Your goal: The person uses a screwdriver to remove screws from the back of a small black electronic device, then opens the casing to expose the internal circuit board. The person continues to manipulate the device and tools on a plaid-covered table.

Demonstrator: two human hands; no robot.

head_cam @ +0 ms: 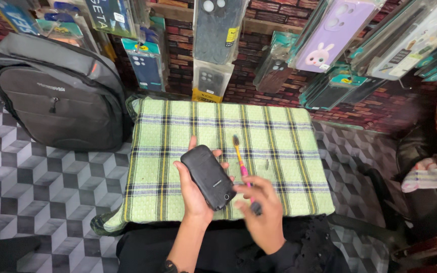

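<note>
My left hand [194, 194] holds a small black phone [208, 176] with its back up, above the near part of a green checked cloth [178, 136] on a low table. My right hand [261, 210] is blurred just right of the phone; it holds a small dark object at the fingertips, over the pink end of a toothbrush [239, 156]. The toothbrush has a yellow and pink handle and dark bristles, and lies on the cloth pointing away from me. A small dark screw-like piece [267, 164] rests on the cloth to the right of the toothbrush.
A grey backpack [59, 96] leans against the brick wall at the left. Packaged phone cases [213, 35] hang along the wall behind the table. The floor [36, 187] has a grey cube pattern. A dark chair with a striped cloth [426, 177] stands at the right.
</note>
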